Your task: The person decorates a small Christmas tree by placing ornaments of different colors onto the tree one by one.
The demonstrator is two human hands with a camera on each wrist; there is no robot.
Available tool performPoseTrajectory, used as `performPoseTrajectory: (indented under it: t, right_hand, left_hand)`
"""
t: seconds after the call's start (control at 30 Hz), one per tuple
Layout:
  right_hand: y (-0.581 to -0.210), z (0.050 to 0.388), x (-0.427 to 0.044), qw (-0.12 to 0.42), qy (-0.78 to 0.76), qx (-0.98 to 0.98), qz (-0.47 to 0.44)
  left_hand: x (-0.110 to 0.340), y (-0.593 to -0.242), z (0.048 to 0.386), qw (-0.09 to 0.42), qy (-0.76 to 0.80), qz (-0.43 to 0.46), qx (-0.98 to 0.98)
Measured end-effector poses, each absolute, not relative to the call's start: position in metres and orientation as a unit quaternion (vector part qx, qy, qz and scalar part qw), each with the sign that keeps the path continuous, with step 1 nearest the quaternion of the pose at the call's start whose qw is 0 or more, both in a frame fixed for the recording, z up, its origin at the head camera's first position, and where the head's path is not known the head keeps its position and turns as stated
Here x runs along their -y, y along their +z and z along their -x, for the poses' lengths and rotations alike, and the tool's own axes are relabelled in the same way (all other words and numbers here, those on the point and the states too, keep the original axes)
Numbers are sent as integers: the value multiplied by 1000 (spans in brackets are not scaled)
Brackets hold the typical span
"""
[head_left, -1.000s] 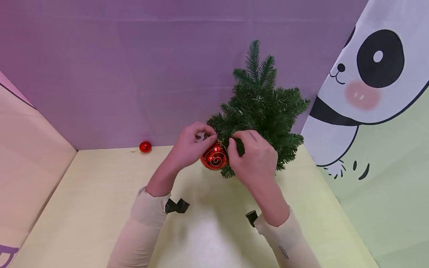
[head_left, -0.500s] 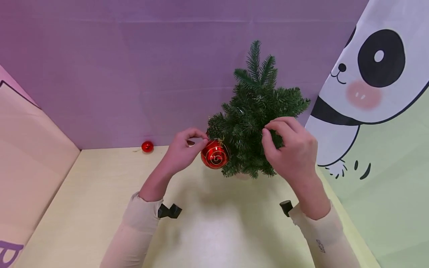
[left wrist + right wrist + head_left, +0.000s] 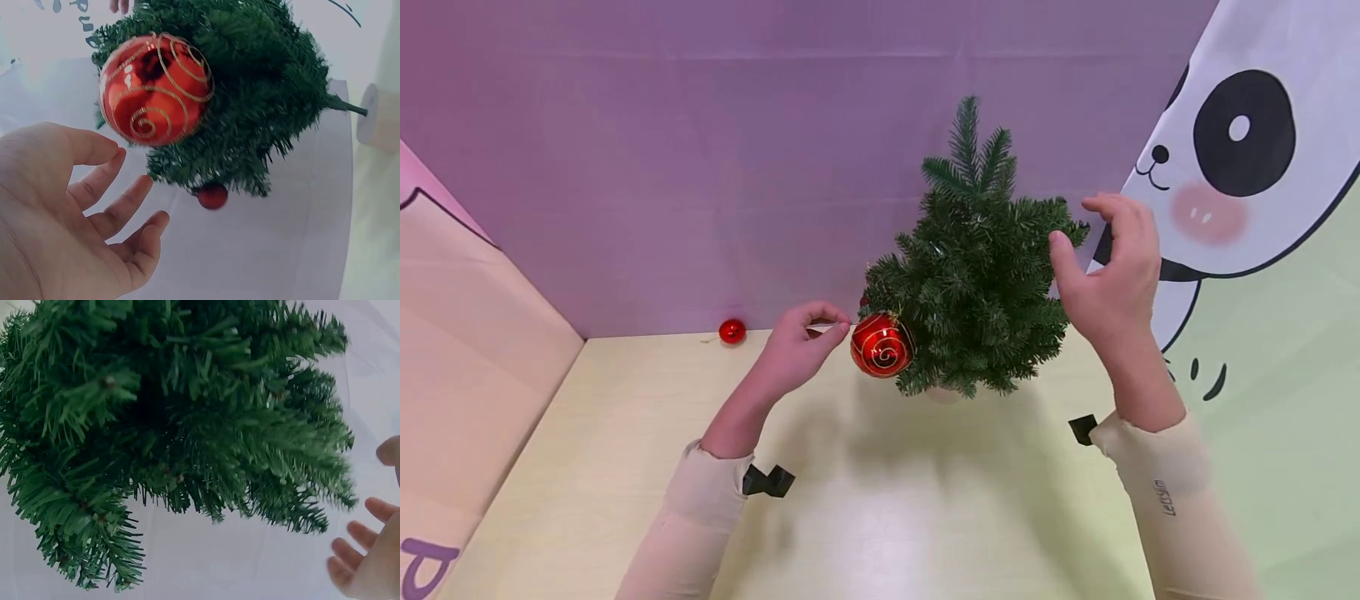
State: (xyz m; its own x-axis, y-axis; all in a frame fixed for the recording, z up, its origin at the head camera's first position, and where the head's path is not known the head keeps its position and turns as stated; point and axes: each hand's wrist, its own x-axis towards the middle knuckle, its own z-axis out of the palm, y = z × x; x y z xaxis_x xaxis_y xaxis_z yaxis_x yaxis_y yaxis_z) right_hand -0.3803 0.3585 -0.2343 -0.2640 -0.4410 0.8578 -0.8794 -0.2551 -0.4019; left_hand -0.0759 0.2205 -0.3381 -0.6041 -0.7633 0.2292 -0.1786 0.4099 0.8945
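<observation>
Just right of left hand's (image 3: 802, 350) fingertips: red bauble (image 3: 883, 348), hanging at tree's (image 3: 973, 283) left side; round, no long axis. Left hand nearer, fingers loosely bent, nothing visibly held. Right hand (image 3: 1114, 279) by tree's far side, thumb and fingers spread, gripping nothing.

Right hand (image 3: 1112, 279) shifted rightward, left hand (image 3: 797, 348) leftward.

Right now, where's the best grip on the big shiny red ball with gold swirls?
Probably round the middle of the shiny red ball with gold swirls, coming from the left and front with the left hand: that side bulges clear, while the green artificial tree lies close on its right. Its smooth roundness suggests cupping it.
</observation>
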Motion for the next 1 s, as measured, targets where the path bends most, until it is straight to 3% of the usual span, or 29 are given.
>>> performPoseTrajectory:
  t: [0.23, 0.6, 0.73, 1.0]
  right_hand:
    - [-234, 398, -355, 13, 529, 646, -551]
    - [-249, 421, -340, -159, 624, 509, -571]
    - [-253, 420, -338, -181, 635, 481, -577]
    - [-256, 411, -340, -113, 587, 549, -584]
  left_hand:
    - [-213, -358, 58, 304, -456, -346, 761]
    - [-196, -396, 28, 273, -443, -402, 754]
    - [-191, -411, 14, 255, -434, -425, 752]
    - [-181, -432, -10, 242, -416, -468, 742]
